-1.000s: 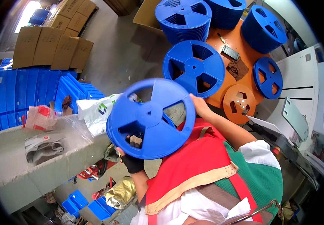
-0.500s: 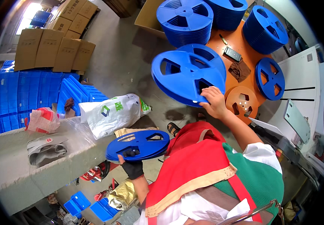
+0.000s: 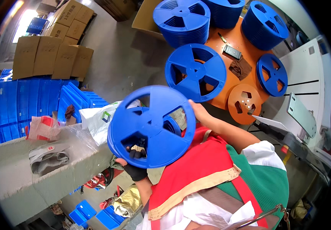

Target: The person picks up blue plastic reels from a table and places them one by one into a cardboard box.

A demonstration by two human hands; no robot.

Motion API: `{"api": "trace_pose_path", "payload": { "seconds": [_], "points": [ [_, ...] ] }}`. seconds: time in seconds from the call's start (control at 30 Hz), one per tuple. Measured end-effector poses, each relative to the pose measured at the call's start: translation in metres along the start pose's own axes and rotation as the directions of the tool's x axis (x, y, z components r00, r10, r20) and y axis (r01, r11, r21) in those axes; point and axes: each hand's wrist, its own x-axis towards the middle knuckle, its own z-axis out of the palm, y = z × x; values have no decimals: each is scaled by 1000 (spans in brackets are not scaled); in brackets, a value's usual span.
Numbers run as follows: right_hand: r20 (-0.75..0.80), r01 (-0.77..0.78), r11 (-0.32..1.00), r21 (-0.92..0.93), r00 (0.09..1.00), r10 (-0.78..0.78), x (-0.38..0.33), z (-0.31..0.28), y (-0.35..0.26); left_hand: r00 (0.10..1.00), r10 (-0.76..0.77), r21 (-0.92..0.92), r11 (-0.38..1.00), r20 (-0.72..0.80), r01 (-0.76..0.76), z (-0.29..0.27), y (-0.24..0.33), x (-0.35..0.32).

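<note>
Front reel (image 3: 156, 124): held over lower reels (image 3: 170, 123), before the apron (image 3: 202, 165).
Left hand (image 3: 135, 168): fingers clamped on lower reels.
Right hand (image 3: 198, 111): at front reel's edge; finger closure cannot be told.
Risk: reels could be dropped through uneven grip.

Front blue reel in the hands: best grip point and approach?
The front blue reel is likely best pinched at its outer rim, coming from the right with the right hand: it is flat, its broad face turned toward the camera, and the left hand occupies the lower left.
</note>
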Motion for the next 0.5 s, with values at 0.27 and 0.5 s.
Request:
{"api": "trace_pose_path", "payload": {
  "seconds": [0.27, 0.5],
  "points": [
    [168, 24, -322, -946, 889, -426, 40, -92, 14, 998, 51, -10, 999, -48, -52, -32, 7, -4],
    [378, 606, -76, -792, 389, -840, -20, -56, -55, 977, 41, -57, 997, -211, -54, -41, 15, -18]
  ]
}}
